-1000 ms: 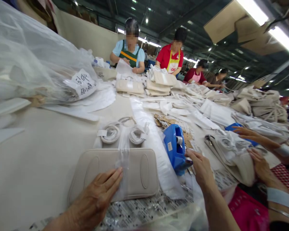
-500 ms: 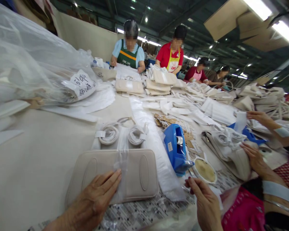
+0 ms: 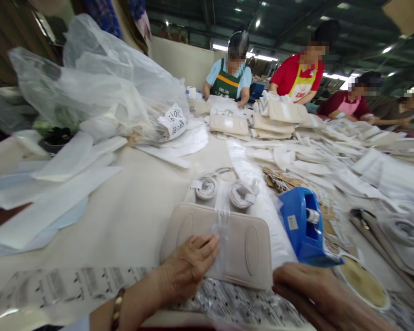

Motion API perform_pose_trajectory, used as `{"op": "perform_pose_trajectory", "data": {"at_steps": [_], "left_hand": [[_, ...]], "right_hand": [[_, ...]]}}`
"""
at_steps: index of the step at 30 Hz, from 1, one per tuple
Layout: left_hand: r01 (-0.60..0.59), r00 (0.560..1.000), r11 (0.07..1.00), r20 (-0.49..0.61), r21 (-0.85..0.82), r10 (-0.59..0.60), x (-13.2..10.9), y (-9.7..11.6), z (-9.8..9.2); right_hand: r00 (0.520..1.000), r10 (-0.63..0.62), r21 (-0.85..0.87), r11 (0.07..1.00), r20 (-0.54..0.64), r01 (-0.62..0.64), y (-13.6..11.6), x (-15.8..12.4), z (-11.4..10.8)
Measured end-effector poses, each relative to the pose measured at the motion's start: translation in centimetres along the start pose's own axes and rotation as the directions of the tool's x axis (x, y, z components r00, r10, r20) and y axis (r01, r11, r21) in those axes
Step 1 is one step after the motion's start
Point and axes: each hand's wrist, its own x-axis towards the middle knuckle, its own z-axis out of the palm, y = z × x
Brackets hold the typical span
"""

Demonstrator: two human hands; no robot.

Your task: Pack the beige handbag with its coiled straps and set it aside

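My left hand [image 3: 188,267] lies flat with fingers stretched on a beige padded pouch [image 3: 241,243] wrapped in clear plastic, its fingertips on the plastic seam. Behind the pouch lie two coiled white cords [image 3: 207,187]. My right hand [image 3: 320,296] is low at the lower right, just in front of a blue tape dispenser [image 3: 301,227]; its fingers are blurred and curled, and what they hold is not visible. A sheet of printed labels [image 3: 72,282] lies under the pouch's near edge.
A big clear plastic bag [image 3: 100,96] with a handwritten tag [image 3: 172,122] sits at the left. White sheets [image 3: 58,184] lie at far left. Stacks of beige pouches [image 3: 229,124] and several seated people are across the table. A round lid [image 3: 364,280] lies right of the dispenser.
The view has swung to the left. My right hand has drawn back from the dispenser toward me. My left hand stays on the pouch. The neighbour's hands at right are out of view.
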Motion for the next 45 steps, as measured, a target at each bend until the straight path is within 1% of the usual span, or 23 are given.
{"op": "perform_pose_trajectory", "data": {"at_steps": [3,6,9,14,18,21,23,24,26,27,29,31,33,35,36,37,38,39,40,41,42,43,45], "left_hand": [[0.009,1.000,1.000,-0.017,-0.025,-0.010,-0.2,0.1,0.3],[0.005,1.000,0.999,-0.023,-0.044,-0.006,-0.2,0.1,0.5],[-0.006,1.000,0.999,-0.031,-0.042,0.005,0.0,0.0,0.5],[-0.012,1.000,0.999,0.001,-0.036,0.012,0.2,-0.2,0.4],[-0.026,1.000,0.999,0.001,-0.030,0.026,0.2,-0.4,0.4],[-0.023,0.999,0.999,-0.031,-0.026,0.023,0.2,-0.3,0.4],[-0.017,0.999,0.999,-0.048,-0.039,0.015,0.2,-0.2,0.6],[-0.010,0.998,0.999,-0.061,-0.049,0.007,0.1,-0.2,0.7],[0.012,0.994,0.998,-0.111,-0.062,-0.019,0.1,0.0,0.8],[0.025,0.988,0.998,-0.149,-0.054,-0.033,0.1,0.0,0.9],[0.029,0.976,0.999,-0.215,-0.021,-0.033,0.0,0.0,0.9],[-0.001,0.974,1.000,-0.225,0.008,0.003,-0.1,0.0,0.9],[-0.029,0.977,0.999,-0.212,0.025,0.034,-0.1,0.1,0.8],[-0.034,0.973,0.999,-0.225,0.041,0.042,-0.1,0.1,0.8],[-0.032,0.968,0.998,-0.246,0.047,0.042,-0.1,0.1,0.9],[-0.033,0.961,0.998,-0.272,0.051,0.046,-0.1,0.1,1.0],[-0.036,0.954,0.998,-0.297,0.051,0.049,-0.1,0.0,1.1],[-0.035,0.945,0.998,-0.323,0.048,0.049,-0.2,0.0,1.3],[-0.032,0.938,0.999,-0.344,0.043,0.045,-0.2,-0.1,1.5],[-0.035,0.934,0.999,-0.354,0.038,0.046,-0.3,-0.1,1.7],[-0.042,0.934,0.998,-0.354,0.037,0.053,-0.4,-0.2,1.9],[-0.051,0.936,0.998,-0.347,0.041,0.062,-0.4,-0.3,2.1],[-0.058,0.937,0.997,-0.341,0.050,0.072,-0.5,-0.4,2.3]], "right_hand": [[0.956,-0.098,-0.215,0.963,0.276,0.161,-0.5,6.5,-0.2],[0.910,-0.057,-0.434,0.866,0.411,0.250,0.5,11.3,1.1],[0.896,-0.011,-0.517,0.814,0.444,0.266,1.3,14.0,2.2],[0.898,0.090,-0.547,0.817,0.430,0.180,1.2,16.3,2.4],[0.933,0.170,-0.578,0.815,0.317,0.048,1.9,17.2,1.2],[0.972,0.184,-0.629,0.776,0.149,-0.051,2.7,15.6,1.0],[0.999,0.035,-0.614,0.789,0.025,-0.013,3.1,13.1,2.3],[0.993,-0.105,-0.592,0.804,-0.051,0.054,3.1,11.5,3.4],[0.901,-0.403,-0.562,0.788,-0.159,0.253,2.9,8.3,6.4],[0.889,-0.438,-0.570,0.767,-0.132,0.293,2.6,6.9,7.9],[0.890,-0.445,-0.577,0.754,-0.100,0.313,1.6,4.7,10.5],[0.883,-0.452,-0.536,0.780,-0.125,0.323,0.6,3.1,11.6],[0.865,-0.455,-0.447,0.832,-0.213,0.327,0.2,1.8,11.0],[0.860,-0.362,-0.380,0.899,-0.360,0.219,0.7,0.2,9.0],[0.836,-0.268,-0.350,0.932,-0.480,0.097,1.3,-0.8,7.7],[0.771,-0.137,-0.300,0.951,-0.622,-0.073,2.2,-1.8,6.3],[0.648,0.027,-0.184,0.949,-0.761,-0.255,3.3,-2.8,5.0],[0.482,0.207,-0.008,0.914,-0.851,-0.406,4.4,-3.7,3.7],[0.319,0.375,0.183,0.849,-0.871,-0.496,5.6,-4.5,2.6],[0.204,0.520,0.351,0.770,-0.829,-0.533,6.8,-5.0,1.8],[0.153,0.634,0.475,0.697,-0.758,-0.537,8.0,-5.2,1.2],[0.154,0.714,0.556,0.645,-0.683,-0.524,9.0,-5.2,0.8],[0.212,0.789,0.649,0.599,-0.576,-0.468,10.5,-4.6,0.7]]}}
